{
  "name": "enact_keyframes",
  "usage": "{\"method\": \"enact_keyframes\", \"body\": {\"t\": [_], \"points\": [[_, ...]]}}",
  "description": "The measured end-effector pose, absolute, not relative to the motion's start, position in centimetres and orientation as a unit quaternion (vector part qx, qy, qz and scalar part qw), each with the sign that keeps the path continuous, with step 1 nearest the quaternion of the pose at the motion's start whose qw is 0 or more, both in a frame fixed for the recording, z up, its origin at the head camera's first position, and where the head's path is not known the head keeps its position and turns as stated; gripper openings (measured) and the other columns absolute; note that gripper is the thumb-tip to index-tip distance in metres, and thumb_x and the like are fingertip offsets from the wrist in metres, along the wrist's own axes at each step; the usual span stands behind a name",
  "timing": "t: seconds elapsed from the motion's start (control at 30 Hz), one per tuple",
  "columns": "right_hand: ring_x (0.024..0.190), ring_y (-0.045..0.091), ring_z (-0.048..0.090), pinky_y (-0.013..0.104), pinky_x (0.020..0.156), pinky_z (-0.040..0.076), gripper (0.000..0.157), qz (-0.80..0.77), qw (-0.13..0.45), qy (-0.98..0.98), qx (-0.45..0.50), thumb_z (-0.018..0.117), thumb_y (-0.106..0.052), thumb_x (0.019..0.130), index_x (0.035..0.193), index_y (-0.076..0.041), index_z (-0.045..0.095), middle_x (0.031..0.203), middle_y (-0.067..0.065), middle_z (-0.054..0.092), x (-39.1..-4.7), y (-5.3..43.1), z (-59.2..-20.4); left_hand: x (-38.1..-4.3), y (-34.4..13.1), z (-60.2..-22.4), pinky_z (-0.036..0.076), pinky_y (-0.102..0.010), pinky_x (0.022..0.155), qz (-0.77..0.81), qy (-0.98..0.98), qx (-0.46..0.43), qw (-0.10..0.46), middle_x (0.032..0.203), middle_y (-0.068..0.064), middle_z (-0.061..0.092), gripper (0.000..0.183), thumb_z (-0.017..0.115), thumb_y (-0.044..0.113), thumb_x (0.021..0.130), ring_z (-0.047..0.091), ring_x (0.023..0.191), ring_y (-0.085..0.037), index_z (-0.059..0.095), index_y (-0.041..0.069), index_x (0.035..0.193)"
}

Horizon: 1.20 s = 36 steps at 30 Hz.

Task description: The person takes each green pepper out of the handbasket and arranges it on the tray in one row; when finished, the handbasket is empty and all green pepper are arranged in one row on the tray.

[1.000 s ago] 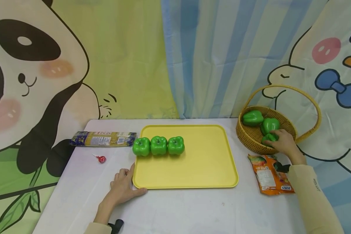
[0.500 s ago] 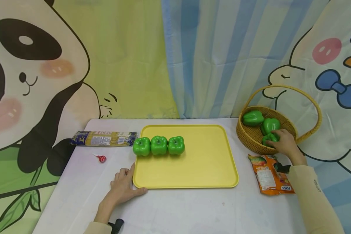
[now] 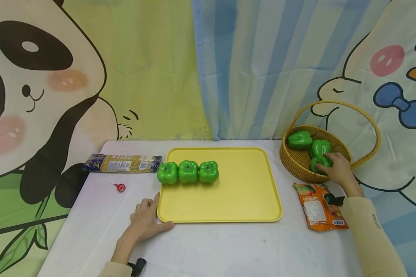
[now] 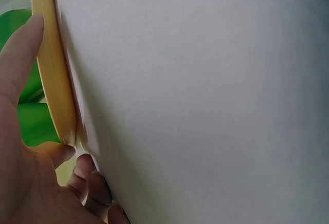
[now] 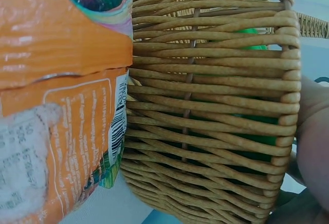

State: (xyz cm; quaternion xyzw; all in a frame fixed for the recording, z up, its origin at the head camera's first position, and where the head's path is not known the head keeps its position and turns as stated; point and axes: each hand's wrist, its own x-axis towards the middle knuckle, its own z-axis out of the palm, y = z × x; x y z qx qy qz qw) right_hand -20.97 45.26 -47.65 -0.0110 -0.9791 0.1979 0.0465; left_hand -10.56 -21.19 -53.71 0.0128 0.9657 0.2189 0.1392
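In the head view, my left hand [image 3: 145, 220] rests at the near left corner of the yellow tray [image 3: 242, 192], thumb along the front edge and forefinger at the left side. The left wrist view shows that thumb [image 4: 25, 44] straight against the tray's rim [image 4: 55, 75]. Three green bell peppers stand in a row on the tray's left part, the leftmost pepper [image 3: 167, 173] overlapping its edge. My right hand [image 3: 339, 169] reaches into the wicker basket [image 3: 287, 163] and grips a green bell pepper [image 3: 320, 164]. Two other peppers, one farther back [image 3: 299, 139], lie inside.
An orange snack bag [image 3: 317, 209] lies just in front of the basket. The basket's tall handle [image 3: 374, 134] arches over its right side. Left of the tray are a pack of dry noodles [image 3: 124, 164] and a red lollipop [image 3: 120, 187]. A curtain [image 3: 246, 77] hangs behind the table.
The pepper in my right hand has turned slightly within the basket, and more of it shows beside the fingers. My left hand and the peppers on the tray stay in place.
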Motion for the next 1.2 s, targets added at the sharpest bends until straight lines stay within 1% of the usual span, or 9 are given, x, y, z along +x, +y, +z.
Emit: {"method": "enact_keyframes", "body": {"t": [0.13, 0.3, 0.43, 0.6, 0.83, 0.9, 0.97, 1.1, 1.2], "points": [[0.116, 0.057, 0.042, 0.071, 0.095, 0.036, 0.070, 0.207, 0.062, -0.976, -0.010, 0.068, -0.036, 0.096, 0.136, 0.018, 0.046, 0.132, 0.042, 0.041, -20.8, 45.2, -47.8, -10.6, -21.2, -53.7, 0.037, -0.047, 0.084, 0.217, 0.966, 0.014, 0.138, 0.134, -0.018, 0.045, 0.126, 0.075, 0.078, 0.066, 0.042, 0.117, -0.033, 0.019, 0.020, 0.162], [0.121, 0.056, 0.041, 0.072, 0.098, 0.034, 0.070, 0.216, 0.087, -0.973, -0.012, 0.070, -0.036, 0.095, 0.137, 0.015, 0.047, 0.134, 0.039, 0.042, -20.8, 45.0, -47.7, -10.6, -21.1, -53.7, 0.036, -0.044, 0.081, 0.217, 0.966, 0.012, 0.137, 0.132, -0.017, 0.045, 0.126, 0.075, 0.079, 0.065, 0.043, 0.116, -0.032, 0.019, 0.021, 0.162], [0.121, 0.054, 0.042, 0.070, 0.098, 0.035, 0.070, 0.224, 0.112, -0.968, -0.014, 0.070, -0.036, 0.094, 0.136, 0.015, 0.048, 0.134, 0.038, 0.044, -20.7, 44.8, -47.3, -10.6, -21.1, -53.6, 0.036, -0.045, 0.082, 0.217, 0.966, 0.012, 0.139, 0.132, -0.017, 0.045, 0.126, 0.074, 0.079, 0.065, 0.042, 0.116, -0.032, 0.019, 0.021, 0.162], [0.120, 0.052, 0.043, 0.065, 0.096, 0.035, 0.067, 0.238, 0.145, -0.960, -0.016, 0.072, -0.033, 0.093, 0.134, 0.015, 0.050, 0.133, 0.037, 0.047, -20.7, 44.7, -46.8, -10.6, -21.1, -53.8, 0.038, -0.049, 0.083, 0.214, 0.967, 0.013, 0.137, 0.131, -0.017, 0.045, 0.126, 0.075, 0.079, 0.065, 0.043, 0.116, -0.033, 0.020, 0.021, 0.162], [0.118, 0.050, 0.044, 0.061, 0.092, 0.035, 0.068, 0.258, 0.168, -0.951, -0.031, 0.072, -0.037, 0.092, 0.136, 0.011, 0.050, 0.135, 0.035, 0.047, -20.4, 43.9, -45.5, -10.6, -21.0, -53.6, 0.039, -0.050, 0.083, 0.213, 0.967, 0.016, 0.136, 0.131, -0.018, 0.046, 0.125, 0.075, 0.078, 0.066, 0.044, 0.115, -0.034, 0.020, 0.020, 0.162], [0.116, 0.049, 0.046, 0.056, 0.088, 0.036, 0.067, 0.261, 0.185, -0.947, -0.025, 0.074, -0.034, 0.091, 0.135, 0.011, 0.052, 0.133, 0.035, 0.049, -20.5, 43.6, -45.2, -10.6, -21.0, -53.6, 0.038, -0.048, 0.082, 0.212, 0.968, 0.018, 0.135, 0.130, -0.018, 0.046, 0.125, 0.075, 0.078, 0.066, 0.043, 0.114, -0.034, 0.019, 0.019, 0.162], [0.112, 0.047, 0.048, 0.048, 0.085, 0.037, 0.065, 0.264, 0.199, -0.944, -0.020, 0.077, -0.032, 0.089, 0.134, 0.010, 0.054, 0.131, 0.034, 0.051, -20.4, 43.3, -44.9, -10.7, -21.0, -53.6, 0.037, -0.046, 0.082, 0.210, 0.968, 0.018, 0.136, 0.130, -0.018, 0.046, 0.125, 0.074, 0.078, 0.066, 0.043, 0.114, -0.033, 0.019, 0.020, 0.162], [0.108, 0.041, 0.050, 0.028, 0.079, 0.033, 0.065, 0.275, 0.199, -0.940, -0.027, 0.077, -0.035, 0.088, 0.134, 0.006, 0.056, 0.129, 0.031, 0.052, -20.3, 42.6, -44.1, -10.7, -21.1, -53.6, 0.037, -0.045, 0.081, 0.210, 0.968, 0.017, 0.136, 0.130, -0.017, 0.045, 0.125, 0.074, 0.078, 0.067, 0.043, 0.114, -0.032, 0.019, 0.020, 0.162], [0.105, 0.036, 0.050, 0.018, 0.076, 0.032, 0.066, 0.283, 0.199, -0.938, -0.034, 0.077, -0.038, 0.088, 0.136, 0.003, 0.056, 0.130, 0.028, 0.053, -20.2, 41.7, -43.5, -10.6, -21.0, -53.7, 0.037, -0.048, 0.081, 0.214, 0.967, 0.018, 0.134, 0.130, -0.018, 0.046, 0.125, 0.076, 0.077, 0.066, 0.043, 0.114, -0.033, 0.020, 0.019, 0.162]]}}
